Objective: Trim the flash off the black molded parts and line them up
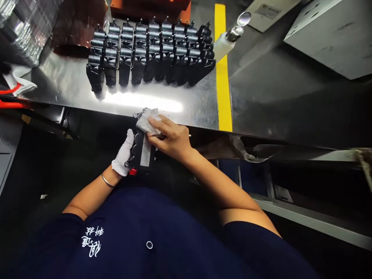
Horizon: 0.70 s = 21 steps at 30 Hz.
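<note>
My left hand (123, 155), in a white glove, grips the left side of a black part (136, 150) with a scalloped edge and a light grey strip down its face. The part is held in front of the table's near edge. A crumpled white wipe (147, 122) is pinched in my bare right hand (172, 136) and pressed against the part's upper end. Some of the left fingers are hidden behind the part. A small red piece (133, 171) shows at its lower end.
Several similar black parts (151, 50) stand in a row on the metal table (197, 110). Yellow tape (223, 89) crosses the tabletop, with a white bottle with a metal top (224, 47) beside it. An orange-red bin (162, 11) lies behind; a grey box (334, 35) is far right.
</note>
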Tool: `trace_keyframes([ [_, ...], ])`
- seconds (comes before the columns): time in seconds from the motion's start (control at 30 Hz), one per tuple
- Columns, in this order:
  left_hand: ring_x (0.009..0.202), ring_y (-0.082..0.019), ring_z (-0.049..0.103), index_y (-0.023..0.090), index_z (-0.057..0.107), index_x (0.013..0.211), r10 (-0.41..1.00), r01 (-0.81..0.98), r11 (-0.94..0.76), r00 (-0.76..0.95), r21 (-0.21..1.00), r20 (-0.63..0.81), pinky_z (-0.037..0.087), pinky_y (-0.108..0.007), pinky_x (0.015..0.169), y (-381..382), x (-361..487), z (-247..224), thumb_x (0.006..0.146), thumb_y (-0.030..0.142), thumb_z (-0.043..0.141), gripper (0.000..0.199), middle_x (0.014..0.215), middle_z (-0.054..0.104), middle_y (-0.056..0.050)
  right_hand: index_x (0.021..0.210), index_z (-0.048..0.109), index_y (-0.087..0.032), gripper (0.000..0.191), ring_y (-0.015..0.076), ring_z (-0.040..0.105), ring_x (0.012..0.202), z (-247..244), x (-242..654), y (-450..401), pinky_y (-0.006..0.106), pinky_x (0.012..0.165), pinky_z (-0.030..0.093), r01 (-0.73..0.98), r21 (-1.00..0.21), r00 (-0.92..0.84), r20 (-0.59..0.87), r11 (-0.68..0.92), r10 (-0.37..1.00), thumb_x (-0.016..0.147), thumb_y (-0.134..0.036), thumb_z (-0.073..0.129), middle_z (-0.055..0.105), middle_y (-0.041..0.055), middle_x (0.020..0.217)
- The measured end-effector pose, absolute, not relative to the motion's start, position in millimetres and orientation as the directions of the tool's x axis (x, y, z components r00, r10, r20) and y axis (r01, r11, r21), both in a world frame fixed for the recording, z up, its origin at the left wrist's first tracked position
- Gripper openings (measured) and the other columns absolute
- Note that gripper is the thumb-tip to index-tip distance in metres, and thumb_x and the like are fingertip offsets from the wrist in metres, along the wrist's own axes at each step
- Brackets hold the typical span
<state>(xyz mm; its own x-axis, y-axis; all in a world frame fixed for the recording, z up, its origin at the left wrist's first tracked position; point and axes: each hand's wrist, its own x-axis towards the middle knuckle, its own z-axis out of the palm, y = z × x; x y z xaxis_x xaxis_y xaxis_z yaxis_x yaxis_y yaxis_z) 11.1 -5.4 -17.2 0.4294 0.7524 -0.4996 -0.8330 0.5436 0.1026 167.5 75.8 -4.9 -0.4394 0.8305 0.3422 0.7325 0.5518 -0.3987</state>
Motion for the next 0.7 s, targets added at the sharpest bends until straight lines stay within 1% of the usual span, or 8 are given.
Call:
trace_keyframes([
  [0.07,0.103,-0.025,0.071,0.019,0.06,0.131,0.757,-0.824,0.55,0.424,0.135,-0.497,0.058,-0.038,0.092,-5.5,11.4,-17.3,0.092,0.065,0.039,0.064,0.111,0.075,-0.009,0.121,0.07,-0.028,0.041,0.0211,0.072,0.1,-3.4,167.7,76.9,0.03,0.082,0.059,0.74,-0.419,-0.434,0.302,0.527,0.849,0.081,-0.034,0.063,0.071,0.003,0.122],
  [0.17,0.102,-0.027,0.072,0.018,0.06,0.13,0.751,-0.796,0.574,0.421,0.19,-0.509,0.059,-0.039,0.088,-6.0,10.9,-19.3,0.089,0.068,0.041,0.067,0.109,0.075,-0.01,0.126,0.067,-0.027,0.043,0.0222,0.071,0.101,-0.4,167.1,77.2,0.032,0.085,0.058,0.786,-0.438,-0.356,0.257,0.436,0.899,0.083,-0.032,0.06,0.073,0.0032,0.116],
  [0.27,0.102,-0.027,0.071,0.021,0.061,0.129,0.783,-0.808,0.54,0.378,0.238,-0.493,0.06,-0.038,0.087,-6.3,10.7,-20.8,0.089,0.066,0.044,0.063,0.109,0.075,-0.008,0.126,0.067,-0.029,0.046,0.0239,0.07,0.104,1.9,166.0,74.4,0.033,0.085,0.058,0.781,-0.414,-0.411,0.224,0.468,0.884,0.081,-0.035,0.064,0.067,0.0027,0.129],
  [0.33,0.101,-0.027,0.072,0.021,0.061,0.129,0.789,-0.805,0.535,0.367,0.258,-0.492,0.06,-0.038,0.086,-6.2,11.1,-19.9,0.089,0.067,0.044,0.064,0.108,0.075,-0.008,0.126,0.067,-0.031,0.045,0.0239,0.07,0.105,2.6,165.0,72.9,0.033,0.086,0.058,0.78,-0.415,-0.411,0.224,0.468,0.884,0.081,-0.035,0.064,0.066,0.0015,0.13],
  [0.43,0.099,-0.027,0.072,0.018,0.062,0.127,0.765,-0.779,0.564,0.367,0.275,-0.529,0.061,-0.038,0.083,-5.7,12.0,-16.4,0.088,0.069,0.042,0.067,0.105,0.075,-0.01,0.128,0.066,-0.027,0.046,0.0246,0.069,0.107,2.6,163.3,72.1,0.034,0.087,0.058,0.801,-0.417,-0.357,0.243,0.43,0.902,0.082,-0.032,0.062,0.069,0.0034,0.125],
  [0.53,0.099,-0.027,0.072,0.019,0.062,0.128,0.781,-0.794,0.541,0.351,0.279,-0.516,0.061,-0.038,0.083,-5.3,11.9,-13.2,0.092,0.066,0.038,0.064,0.104,0.076,-0.009,0.126,0.067,-0.028,0.047,0.0241,0.069,0.107,1.8,162.1,74.1,0.032,0.085,0.057,0.764,-0.409,-0.448,0.22,0.499,0.867,0.08,-0.034,0.065,0.066,0.003,0.131],
  [0.6,0.098,-0.027,0.072,0.018,0.061,0.128,0.787,-0.799,0.537,0.359,0.271,-0.502,0.061,-0.038,0.082,-5.3,10.9,-12.8,0.093,0.064,0.037,0.062,0.104,0.076,-0.01,0.126,0.067,-0.029,0.046,0.0231,0.069,0.106,1.5,161.8,78.5,0.031,0.085,0.057,0.749,-0.418,-0.467,0.218,0.514,0.857,0.081,-0.035,0.063,0.066,0.0021,0.13],
  [0.7,0.097,-0.028,0.072,0.016,0.061,0.127,0.772,-0.778,0.566,0.385,0.272,-0.506,0.061,-0.039,0.079,-5.2,8.9,-14.6,0.091,0.066,0.039,0.065,0.102,0.075,-0.011,0.129,0.065,-0.025,0.046,0.0233,0.069,0.104,2.6,161.4,78.5,0.032,0.086,0.056,0.784,-0.409,-0.395,0.25,0.466,0.884,0.084,-0.033,0.06,0.07,0.0043,0.124],
])
